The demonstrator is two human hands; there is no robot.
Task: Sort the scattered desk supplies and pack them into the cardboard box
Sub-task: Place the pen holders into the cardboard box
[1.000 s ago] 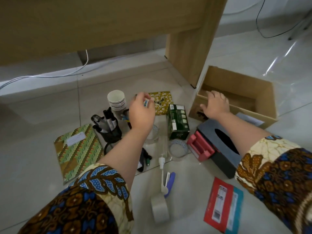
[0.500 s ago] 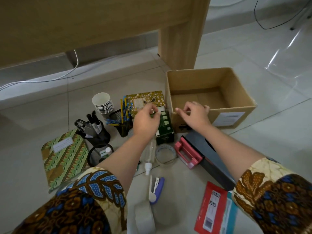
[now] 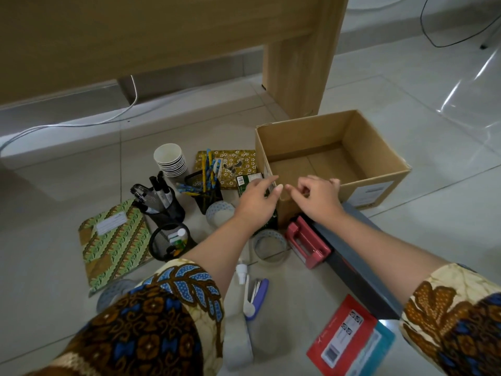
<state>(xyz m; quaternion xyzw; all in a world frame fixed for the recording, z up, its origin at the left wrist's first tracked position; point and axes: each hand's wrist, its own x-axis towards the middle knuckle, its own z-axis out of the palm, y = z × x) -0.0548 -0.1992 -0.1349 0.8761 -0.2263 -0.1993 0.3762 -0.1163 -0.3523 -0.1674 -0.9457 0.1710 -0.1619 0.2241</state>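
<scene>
The box [image 3: 379, 150] stands open on the floor [image 3: 423, 229] beside the desk leg [image 3: 298, 63], its near left corner now right against the green packet [image 3: 248, 180]. A second ago it sat further right, apart from the supplies, with the right hand on its rim. The left hand [image 3: 257, 202] has come across from above the pencil holder [image 3: 207, 195] to that corner. Its fingers [image 3: 267, 183] are stretched out and released, and the small white thing it held earlier no longer shows. The right hand [image 3: 317, 198] hovers over the box's near wall with loosely curled fingers [image 3: 294, 189] and nothing seen in them. The two hands' fingertips nearly meet, where before they were well apart. Nothing shows on the box bottom. The supplies lie on the floor left of and before the box as before: cups [image 3: 169, 160], yellow notebook [image 3: 238, 162], marker holder [image 3: 162, 203], a third holder [image 3: 170, 244], green notebook [image 3: 113, 240], tape [image 3: 271, 248], a red tool [image 3: 307, 242], a dark case [image 3: 360, 270], stapler [image 3: 260, 293] and red packet [image 3: 344, 335].
</scene>
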